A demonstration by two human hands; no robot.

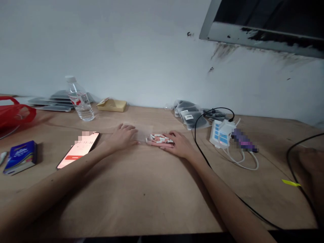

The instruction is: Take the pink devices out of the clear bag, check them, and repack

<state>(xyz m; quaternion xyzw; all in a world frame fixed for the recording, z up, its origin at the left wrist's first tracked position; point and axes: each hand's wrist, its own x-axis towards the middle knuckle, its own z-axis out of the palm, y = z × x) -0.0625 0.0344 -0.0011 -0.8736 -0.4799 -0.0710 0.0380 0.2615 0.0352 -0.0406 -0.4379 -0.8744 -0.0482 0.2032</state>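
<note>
Head view: the left hand (124,136) lies flat on the wooden table (152,192), fingers loosely spread, touching a clear plastic bag (144,131). The right hand (178,144) rests open, fingers together against a heap of small red-and-white pieces (160,138) just beside the bag. A lit phone (78,150) sits further left.

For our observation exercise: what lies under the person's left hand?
A clear plastic sheet on the table runs under the left hand; anything beneath the palm is hidden.
</note>
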